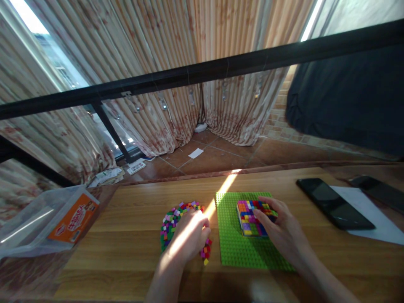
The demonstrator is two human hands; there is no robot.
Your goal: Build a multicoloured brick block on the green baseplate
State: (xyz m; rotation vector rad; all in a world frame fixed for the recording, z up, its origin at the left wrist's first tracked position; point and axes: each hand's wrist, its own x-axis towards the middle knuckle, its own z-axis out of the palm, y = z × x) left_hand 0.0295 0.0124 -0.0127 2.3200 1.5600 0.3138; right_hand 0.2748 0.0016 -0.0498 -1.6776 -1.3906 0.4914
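A pile of small toy bricks (170, 223) in many colours lies on the wooden table, and my left hand (191, 233) is over its right part. The fingers of that hand are curled inward; whatever they may pinch is hidden. On a green studded baseplate (229, 252) sits a low rectangular block of multicoloured toy bricks (249, 216). My right hand (282, 223) grips this block from the right, its thumb over the top and its fingers along the far edge. The hand covers the block's right side.
A black phone (334, 204) lies on the right, partly over a white sheet (369, 212), with another dark phone (378, 189) beyond. A clear plastic box (34, 210) with an orange label stands at left. A black rail (202, 73) crosses before the curtains.
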